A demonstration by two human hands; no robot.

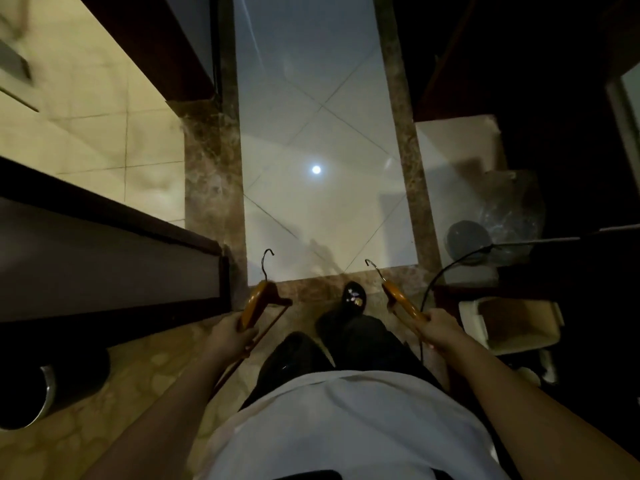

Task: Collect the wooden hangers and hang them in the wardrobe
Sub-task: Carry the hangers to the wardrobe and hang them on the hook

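Looking down, we see a dark round bin (20, 393) on the floor at far left. Next, our left hand (228, 337) curls tight round one wooden hanger (256, 303), its metal hook pointing forward over the pale tiled floor (311, 98). Between the hands a black shoe (355, 295) rests on the brown marble strip. Our right hand (438, 329) grips a second wooden hanger (401, 299), hook likewise forward. A black cable (446, 271) arcs just beside it, and a cream bin (519, 323) stands at far right.
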